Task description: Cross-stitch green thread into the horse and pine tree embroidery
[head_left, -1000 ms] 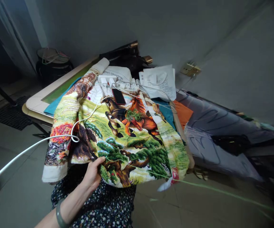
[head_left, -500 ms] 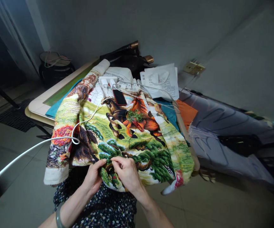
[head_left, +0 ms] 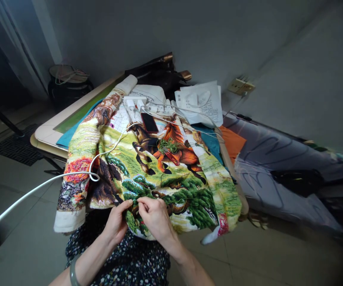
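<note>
A large cross-stitch cloth with horses and green trees is spread over the table, its left and right sides rolled up. At its near edge my left hand pinches the fabric, thumb on top and fingers underneath. Just right of it, my right hand is closed in a pinch close to the stitched tree; what sits between its fingertips is too small to make out. A tangle of green thread lies on the cloth, beside small red-handled scissors. Behind these rests a dark phone.
A white power strip with plugs stands behind the phone. A white cable loops across the cloth from the left. Printed white paper bags lie at the back right. The table edge shows at left; a wall socket is at right.
My right hand has shifted slightly left, nearer my left thumb. My left hand keeps its pinch on the cloth. The other things lie as before.
</note>
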Demonstrator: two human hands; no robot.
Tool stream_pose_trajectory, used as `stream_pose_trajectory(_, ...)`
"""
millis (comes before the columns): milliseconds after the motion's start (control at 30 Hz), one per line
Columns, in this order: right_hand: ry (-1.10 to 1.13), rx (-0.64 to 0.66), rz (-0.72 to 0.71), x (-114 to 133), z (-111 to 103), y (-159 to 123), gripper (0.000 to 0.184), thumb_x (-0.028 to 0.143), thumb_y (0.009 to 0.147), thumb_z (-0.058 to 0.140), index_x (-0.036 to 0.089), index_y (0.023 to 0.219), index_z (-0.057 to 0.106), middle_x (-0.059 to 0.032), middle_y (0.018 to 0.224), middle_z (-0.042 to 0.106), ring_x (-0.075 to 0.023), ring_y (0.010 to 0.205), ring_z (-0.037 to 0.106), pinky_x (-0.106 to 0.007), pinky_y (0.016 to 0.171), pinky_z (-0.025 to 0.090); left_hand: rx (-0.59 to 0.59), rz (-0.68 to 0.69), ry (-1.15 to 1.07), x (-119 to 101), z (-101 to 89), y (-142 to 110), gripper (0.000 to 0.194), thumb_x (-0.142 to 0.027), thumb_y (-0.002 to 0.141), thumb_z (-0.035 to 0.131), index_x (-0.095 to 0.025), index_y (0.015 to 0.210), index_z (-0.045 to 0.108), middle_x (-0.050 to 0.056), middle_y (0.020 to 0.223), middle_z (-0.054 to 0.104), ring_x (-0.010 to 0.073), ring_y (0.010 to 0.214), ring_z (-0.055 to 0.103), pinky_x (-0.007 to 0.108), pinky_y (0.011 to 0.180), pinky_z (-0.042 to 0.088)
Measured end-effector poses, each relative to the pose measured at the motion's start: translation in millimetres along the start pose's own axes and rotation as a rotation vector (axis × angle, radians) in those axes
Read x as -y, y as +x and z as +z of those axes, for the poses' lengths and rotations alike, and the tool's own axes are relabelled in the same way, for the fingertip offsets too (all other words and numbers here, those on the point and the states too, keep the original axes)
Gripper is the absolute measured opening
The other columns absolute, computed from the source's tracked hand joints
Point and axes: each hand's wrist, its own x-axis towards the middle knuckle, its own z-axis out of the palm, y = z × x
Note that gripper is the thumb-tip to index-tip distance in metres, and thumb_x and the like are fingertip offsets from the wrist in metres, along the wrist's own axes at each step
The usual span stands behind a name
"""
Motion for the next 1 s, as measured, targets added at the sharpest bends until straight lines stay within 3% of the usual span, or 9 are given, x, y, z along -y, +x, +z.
stream_pose_trajectory(167, -0.168, 0.059, 0.039, 8.4, -0.1, 2.7, 0.024, 0.009, 0.088, 0.059, 0.021, 0.082, 0.079, -0.0030, 0.071, 0.077, -0.0163, 0.062, 0.069, -0.026, 0.060, 0.036, -0.003, 0.015, 0.000, 0.8, -1.7, 1.1, 0.014, -0.010, 0.056, 0.085, -0.010, 0.064, 0.075, 0.003, 0.062, 0.073, 0.0136, 0.057, 0.063, 0.025, 0.059, 0.054)
stream_pose_trajectory(367, -0.174, 0.106, -0.007, 4.5, -3.1, 5.6, 0.021, 0.010, 0.093, 0.058, 0.020, 0.090, 0.077, -0.0022, 0.075, 0.076, -0.0162, 0.067, 0.070, -0.025, 0.063, 0.037, 0.006, 0.031, 0.013, 1.6, -0.1, -0.6, 0.017, -0.014, 0.058, 0.088, -0.010, 0.069, 0.076, 0.006, 0.069, 0.077, 0.0169, 0.062, 0.068, 0.029, 0.067, 0.058)
stream_pose_trajectory(567, -0.071, 0.023, -0.088, -8.3, -2.9, 5.3, 0.017, 0.009, 0.092, 0.063, 0.019, 0.090, 0.078, -0.0042, 0.086, 0.071, -0.0166, 0.080, 0.067, -0.023, 0.073, 0.044, -0.025, 0.048, 0.001, 0.8, 5.8, -3.5, 0.017, -0.013, 0.059, 0.087, -0.009, 0.071, 0.077, 0.007, 0.072, 0.079, 0.0176, 0.064, 0.070, 0.028, 0.067, 0.058)
stream_pose_trajectory(833, 0.234, 0.002, -0.070, -18.1, -1.6, 8.6, 0.023, 0.004, 0.087, 0.064, 0.020, 0.087, 0.080, -0.0021, 0.080, 0.068, -0.0152, 0.075, 0.065, -0.024, 0.070, 0.047, -0.045, 0.075, 0.059, 0.6, 6.1, -2.6, 0.018, -0.014, 0.059, 0.085, -0.007, 0.073, 0.078, 0.011, 0.076, 0.080, 0.0204, 0.069, 0.072, 0.030, 0.072, 0.058)
stream_pose_trajectory(1000, 0.311, 0.026, -0.072, -20.6, -3.0, 12.9, 0.023, 0.004, 0.085, 0.064, 0.020, 0.083, 0.080, -0.0007, 0.075, 0.065, -0.0141, 0.071, 0.062, -0.023, 0.067, 0.045, -0.049, 0.081, 0.077, 0.6, 5.9, -1.9, 0.018, -0.017, 0.057, 0.086, -0.009, 0.071, 0.078, 0.009, 0.072, 0.078, 0.0196, 0.066, 0.070, 0.030, 0.068, 0.057)
